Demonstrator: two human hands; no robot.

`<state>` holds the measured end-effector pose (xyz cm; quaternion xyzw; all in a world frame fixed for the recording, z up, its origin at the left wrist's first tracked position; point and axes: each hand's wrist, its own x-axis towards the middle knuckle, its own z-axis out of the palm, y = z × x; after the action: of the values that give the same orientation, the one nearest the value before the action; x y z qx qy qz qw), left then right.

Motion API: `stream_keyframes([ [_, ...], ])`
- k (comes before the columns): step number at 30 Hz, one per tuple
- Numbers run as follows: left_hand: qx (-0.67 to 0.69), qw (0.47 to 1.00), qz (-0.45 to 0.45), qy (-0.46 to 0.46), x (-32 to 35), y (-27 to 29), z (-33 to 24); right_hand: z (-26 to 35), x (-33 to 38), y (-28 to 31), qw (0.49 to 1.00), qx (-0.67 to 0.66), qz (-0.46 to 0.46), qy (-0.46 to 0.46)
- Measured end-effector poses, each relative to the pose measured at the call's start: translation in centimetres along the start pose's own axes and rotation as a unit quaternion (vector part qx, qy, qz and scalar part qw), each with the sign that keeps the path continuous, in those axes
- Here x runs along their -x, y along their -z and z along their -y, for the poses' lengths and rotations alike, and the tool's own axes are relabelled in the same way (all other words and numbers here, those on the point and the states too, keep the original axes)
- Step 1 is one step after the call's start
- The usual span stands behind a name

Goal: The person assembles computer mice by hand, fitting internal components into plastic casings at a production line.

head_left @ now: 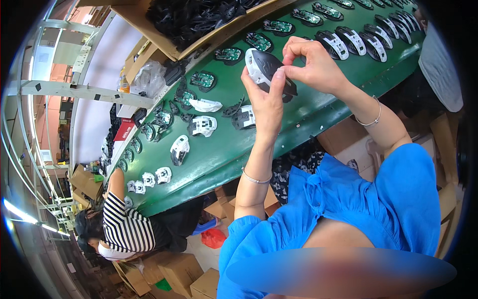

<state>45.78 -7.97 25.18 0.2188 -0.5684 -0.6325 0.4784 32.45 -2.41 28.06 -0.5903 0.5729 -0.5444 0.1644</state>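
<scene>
Raised above the green bench is a black-and-white computer mouse shell (259, 64), tilted. My left hand (267, 107) is closed around its lower side, with the thumb over the black cover. The fingertips of my right hand (314, 66) pinch together at the shell's right edge, close to my left thumb; any small part between them is hidden. Beyond my hands, mouse bases with green circuit boards (259, 42) stand in a row. A white-and-black shell part (244, 117) lies just left of my left wrist, near another white shell part (202, 126).
A row of black-and-white mouse shells (354, 41) runs along the right of the green bench (298, 112). A cardboard box (186, 50) of black parts borders its far edge. At the left, a person in a striped top (127, 226) reaches onto the bench. Cartons (172, 271) stand below.
</scene>
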Motion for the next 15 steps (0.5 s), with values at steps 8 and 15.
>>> stream_keyframes([
  [8, 0.089, 0.993, -0.007, 0.076, -0.7, 1.1, 1.2, -0.1, 0.1, -1.3, 0.969, -0.203, 0.007, -0.139],
  [15, 0.134, 0.986, -0.017, 0.102, -0.3, -0.3, 0.1, -0.6, 0.6, -2.6, 0.988, -0.064, -0.124, 0.059],
])
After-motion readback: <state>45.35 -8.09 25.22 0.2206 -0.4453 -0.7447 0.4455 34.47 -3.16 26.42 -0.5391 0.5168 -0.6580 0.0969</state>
